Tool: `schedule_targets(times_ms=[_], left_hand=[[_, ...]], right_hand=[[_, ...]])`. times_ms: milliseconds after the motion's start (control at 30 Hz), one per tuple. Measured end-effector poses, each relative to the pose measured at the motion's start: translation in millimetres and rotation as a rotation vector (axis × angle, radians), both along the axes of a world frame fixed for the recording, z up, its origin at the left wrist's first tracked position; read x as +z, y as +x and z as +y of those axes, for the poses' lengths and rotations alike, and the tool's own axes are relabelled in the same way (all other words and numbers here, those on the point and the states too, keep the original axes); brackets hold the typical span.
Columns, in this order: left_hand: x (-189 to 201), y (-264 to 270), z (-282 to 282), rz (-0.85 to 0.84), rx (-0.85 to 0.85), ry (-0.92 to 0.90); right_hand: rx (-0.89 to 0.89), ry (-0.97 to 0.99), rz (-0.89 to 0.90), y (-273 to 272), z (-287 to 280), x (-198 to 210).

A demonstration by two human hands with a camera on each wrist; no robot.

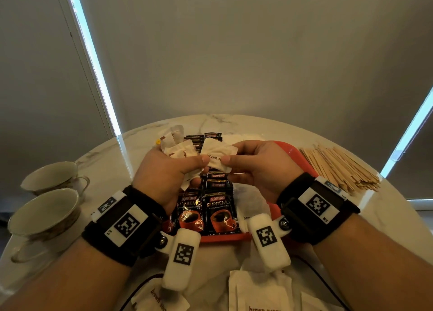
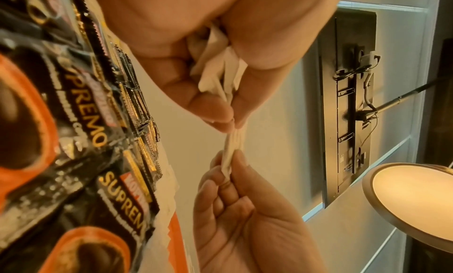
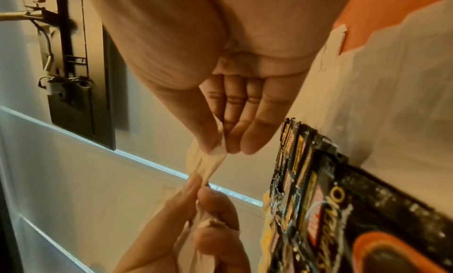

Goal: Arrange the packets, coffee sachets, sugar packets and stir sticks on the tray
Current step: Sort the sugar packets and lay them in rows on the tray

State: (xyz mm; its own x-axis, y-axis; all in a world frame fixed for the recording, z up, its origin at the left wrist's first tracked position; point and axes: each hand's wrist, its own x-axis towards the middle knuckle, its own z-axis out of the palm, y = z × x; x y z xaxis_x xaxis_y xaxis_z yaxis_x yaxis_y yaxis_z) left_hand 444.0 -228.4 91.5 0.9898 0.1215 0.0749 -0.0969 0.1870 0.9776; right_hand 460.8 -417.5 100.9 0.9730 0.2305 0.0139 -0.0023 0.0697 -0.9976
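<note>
Both hands hover over the red tray. My left hand grips a bunch of several white brown-sugar packets in its palm. Its thumb also pinches one more sugar packet, which my right hand pinches from the other side. That packet shows edge-on between the two pinches in the left wrist view and the right wrist view. Black and orange coffee sachets lie overlapped in two rows on the tray below the hands. A heap of wooden stir sticks lies on the table right of the tray.
Two empty teacups stand at the table's left edge. Loose sugar packets lie on the table in front of the tray, and more packets lie beyond it. The round marble table ends close behind them.
</note>
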Motion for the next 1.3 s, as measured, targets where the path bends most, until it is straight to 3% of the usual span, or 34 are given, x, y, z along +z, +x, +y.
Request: schedule_targets(times_ms=[167, 300, 400, 533, 733, 967, 1200, 1300], left_hand=[[-0.6, 1.1, -0.5, 0.034, 0.018, -0.08], [0.5, 4.1, 3.0, 0.058, 0.076, -0.118], [1.1, 3.9, 2.0, 0.056, 0.084, -0.125], [-0.1, 5.0, 0.9, 0.047, 0.075, -0.09], [-1.7, 7.4, 4.4, 0.039, 0.092, -0.088], [-0.6, 7.2, 3.7, 0.05, 0.101, -0.089], [2.0, 3.9, 2.2, 0.067, 0.09, -0.094], [2.9, 2.4, 0.7, 0.099, 0.06, -0.095]], right_hand=[[-0.102, 0.062, 0.014, 10.4, -9.4, 8.3], [-0.376, 0.142, 0.152, 39.0, -35.9, 4.4], [-0.474, -0.083, 0.242, 62.2, -62.9, -13.9], [-0.491, -0.305, 0.31, 81.5, -84.7, -33.6], [-0.51, -0.485, 0.384, 78.8, -73.7, -21.4], [-0.484, -0.541, 0.387, 80.3, -74.6, -22.0], [-0.502, -0.373, 0.36, 76.4, -82.1, -29.2], [-0.497, -0.387, 0.332, 75.5, -75.7, -28.6]])
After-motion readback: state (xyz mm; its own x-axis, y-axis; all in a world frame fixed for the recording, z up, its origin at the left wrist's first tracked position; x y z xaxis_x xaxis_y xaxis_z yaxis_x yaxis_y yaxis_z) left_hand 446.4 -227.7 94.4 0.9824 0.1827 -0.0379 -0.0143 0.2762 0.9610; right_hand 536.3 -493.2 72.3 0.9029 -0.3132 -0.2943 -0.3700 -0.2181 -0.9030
